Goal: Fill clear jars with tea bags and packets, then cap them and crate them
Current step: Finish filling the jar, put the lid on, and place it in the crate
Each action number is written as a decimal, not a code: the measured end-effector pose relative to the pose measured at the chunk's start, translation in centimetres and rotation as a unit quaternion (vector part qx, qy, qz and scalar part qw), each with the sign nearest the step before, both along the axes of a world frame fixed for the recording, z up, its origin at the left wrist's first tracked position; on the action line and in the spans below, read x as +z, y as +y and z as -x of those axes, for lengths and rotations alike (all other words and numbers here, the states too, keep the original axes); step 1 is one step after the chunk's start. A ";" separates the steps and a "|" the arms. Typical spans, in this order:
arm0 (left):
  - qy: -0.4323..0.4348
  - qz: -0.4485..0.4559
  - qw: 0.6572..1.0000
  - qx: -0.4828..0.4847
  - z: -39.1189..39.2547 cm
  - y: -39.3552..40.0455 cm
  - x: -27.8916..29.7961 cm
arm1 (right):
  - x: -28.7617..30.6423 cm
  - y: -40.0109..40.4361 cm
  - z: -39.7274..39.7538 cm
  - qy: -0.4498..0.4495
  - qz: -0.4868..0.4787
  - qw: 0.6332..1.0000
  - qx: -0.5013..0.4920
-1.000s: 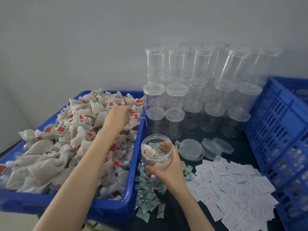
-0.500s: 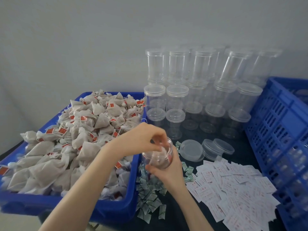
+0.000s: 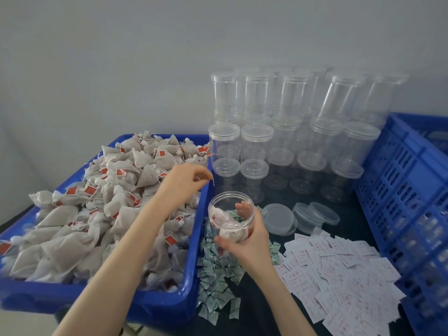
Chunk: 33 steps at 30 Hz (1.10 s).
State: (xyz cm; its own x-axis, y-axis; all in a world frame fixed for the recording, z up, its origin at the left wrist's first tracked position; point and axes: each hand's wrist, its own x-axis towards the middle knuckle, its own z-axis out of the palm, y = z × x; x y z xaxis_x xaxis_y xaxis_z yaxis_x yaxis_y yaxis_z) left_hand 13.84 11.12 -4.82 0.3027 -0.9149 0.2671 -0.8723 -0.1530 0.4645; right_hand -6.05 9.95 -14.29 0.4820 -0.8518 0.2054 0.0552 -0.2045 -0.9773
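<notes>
I am gripping the open jar (image 3: 231,215) in my right hand (image 3: 249,241), fingers curled round its wall, just off the right rim of the blue tub (image 3: 191,275) of tea bags (image 3: 116,190), over the green packets (image 3: 215,280). My left hand (image 3: 184,180) is hovering above that rim, fingertips drawn together, possibly pinching a thread, though blur is hiding it. Capped jars (image 3: 286,141) are crowding the dark tabletop's (image 3: 266,316) far edge by the grey wall (image 3: 121,57), and the blue crate (image 3: 407,190) is walling the right edge.

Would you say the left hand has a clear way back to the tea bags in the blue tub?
Probably yes: the left hand hovers above the tub's edge, nothing between it and the tea bags.
</notes>
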 end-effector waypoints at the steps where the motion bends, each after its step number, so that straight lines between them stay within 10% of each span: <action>1: -0.060 -0.055 0.995 0.058 -1.3 -0.5 -1.2 | -0.1 0.0 0.1 -0.001 0.000 1.000 0.002; 7: -0.161 -0.296 0.940 0.058 -4.0 -1.2 -7.0 | -0.4 -0.5 0.2 0.006 0.006 1.000 -0.002; 21: -0.171 -0.145 0.973 0.055 -3.3 -2.4 -8.4 | -0.1 -0.4 0.6 0.006 0.011 1.000 -0.003; 33: 0.078 0.158 0.984 0.020 0.7 1.2 1.7 | -0.7 -0.9 1.0 0.012 -0.001 1.000 0.002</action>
State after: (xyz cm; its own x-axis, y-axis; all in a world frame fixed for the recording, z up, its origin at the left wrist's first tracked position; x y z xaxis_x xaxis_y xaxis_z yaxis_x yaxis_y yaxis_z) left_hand 13.10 12.31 -3.08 0.3962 -0.7803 0.4838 -0.7831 -0.0121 0.6217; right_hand -7.02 9.08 -14.95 0.4905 -0.8499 0.1927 0.0330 -0.2028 -0.9787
